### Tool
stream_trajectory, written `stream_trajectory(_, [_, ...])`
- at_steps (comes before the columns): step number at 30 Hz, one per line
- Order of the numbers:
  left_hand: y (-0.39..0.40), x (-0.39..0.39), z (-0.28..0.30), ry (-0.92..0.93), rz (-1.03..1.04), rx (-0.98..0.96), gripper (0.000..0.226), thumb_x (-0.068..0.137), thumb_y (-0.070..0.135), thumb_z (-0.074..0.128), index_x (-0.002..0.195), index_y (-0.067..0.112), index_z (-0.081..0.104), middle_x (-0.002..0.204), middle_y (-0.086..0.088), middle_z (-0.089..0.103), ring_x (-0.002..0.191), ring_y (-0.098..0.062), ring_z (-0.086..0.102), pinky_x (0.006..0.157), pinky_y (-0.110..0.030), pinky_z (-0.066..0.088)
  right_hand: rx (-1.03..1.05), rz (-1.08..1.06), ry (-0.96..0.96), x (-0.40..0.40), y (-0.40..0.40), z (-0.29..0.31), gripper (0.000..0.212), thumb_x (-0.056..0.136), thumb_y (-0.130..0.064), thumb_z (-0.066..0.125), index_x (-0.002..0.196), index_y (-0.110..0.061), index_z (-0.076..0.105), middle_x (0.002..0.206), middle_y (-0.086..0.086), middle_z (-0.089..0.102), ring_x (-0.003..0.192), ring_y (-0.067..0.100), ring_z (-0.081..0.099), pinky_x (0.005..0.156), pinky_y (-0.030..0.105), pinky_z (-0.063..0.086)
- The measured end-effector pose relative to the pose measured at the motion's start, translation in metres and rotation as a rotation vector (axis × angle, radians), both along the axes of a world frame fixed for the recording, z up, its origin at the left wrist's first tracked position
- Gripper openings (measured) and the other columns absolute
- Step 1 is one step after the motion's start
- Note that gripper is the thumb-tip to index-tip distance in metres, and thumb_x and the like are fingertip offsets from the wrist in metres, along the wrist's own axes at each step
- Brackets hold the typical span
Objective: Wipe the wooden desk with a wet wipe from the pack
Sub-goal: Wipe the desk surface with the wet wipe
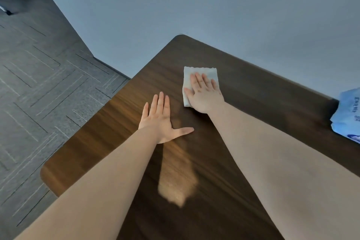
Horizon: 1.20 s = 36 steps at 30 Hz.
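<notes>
The wet wipe (200,82) is pressed flat against the wooden desk (253,87) under the right hand (202,93), whose fingers are laid out open over it rather than curled, presumably so that pressure is spread across the whole cloth. The left hand (161,119) is spread open, palm down on bare wood just beside it, gripping nothing, probably as a brace. The pack (348,113) is seen at the desk's right edge, well apart; wiping is judged to be under way
</notes>
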State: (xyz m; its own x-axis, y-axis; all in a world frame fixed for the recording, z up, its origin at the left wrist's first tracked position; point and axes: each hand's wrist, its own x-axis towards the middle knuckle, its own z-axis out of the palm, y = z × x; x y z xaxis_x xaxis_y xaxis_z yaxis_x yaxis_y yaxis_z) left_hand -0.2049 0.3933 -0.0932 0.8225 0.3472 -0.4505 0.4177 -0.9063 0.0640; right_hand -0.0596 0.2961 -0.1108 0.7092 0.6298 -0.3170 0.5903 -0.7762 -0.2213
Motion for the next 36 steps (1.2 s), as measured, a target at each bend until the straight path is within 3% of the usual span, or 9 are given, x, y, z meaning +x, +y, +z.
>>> stream_trajectory(7, [-0.026, 0.003, 0.014, -0.001, -0.195, 0.079, 0.111, 0.069, 0.085, 0.006, 0.150, 0.011, -0.010, 0.160, -0.005, -0.013, 0.147, -0.019, -0.011, 0.120, -0.041, 0.001, -0.065, -0.254, 0.001, -0.011, -0.134, 0.002, 0.060, 0.098, -0.048, 0.003, 0.149, -0.021, -0.012, 0.159, -0.004, -0.016, 0.145, 0.015, -0.015, 0.117, 0.038, -0.011])
stream_trajectory(16, [-0.192, 0.041, 0.016, -0.091, -0.497, -0.084, 0.093, 0.086, 0.073, 0.014, 0.150, 0.011, -0.010, 0.160, -0.003, -0.014, 0.146, -0.014, -0.013, 0.119, -0.036, -0.002, -0.148, -0.543, -0.050, -0.041, -0.341, 0.001, 0.063, 0.096, -0.050, 0.000, 0.150, -0.018, -0.009, 0.160, 0.002, -0.011, 0.147, 0.017, -0.009, 0.119, 0.036, -0.007])
stream_trajectory(30, [-0.472, 0.053, 0.006, -0.116, -0.941, -0.132, 0.092, 0.085, 0.075, 0.013, 0.149, 0.016, -0.014, 0.159, 0.000, -0.018, 0.145, -0.013, -0.015, 0.117, -0.035, -0.006, -0.178, -1.050, -0.014, -0.106, -0.636, 0.009, 0.063, 0.098, -0.049, 0.007, 0.150, -0.016, -0.005, 0.161, 0.001, -0.006, 0.147, 0.018, -0.007, 0.119, 0.040, -0.002])
stream_trajectory(36, [-0.544, 0.046, -0.006, -0.118, -0.997, -0.079, 0.099, 0.079, 0.081, 0.008, 0.149, 0.015, -0.016, 0.159, -0.001, -0.020, 0.144, -0.014, -0.020, 0.117, -0.040, -0.010, -0.208, -1.222, 0.007, -0.129, -0.742, 0.014, 0.063, 0.098, -0.049, 0.006, 0.150, -0.016, -0.008, 0.161, 0.003, -0.008, 0.147, 0.020, -0.007, 0.119, 0.042, -0.003])
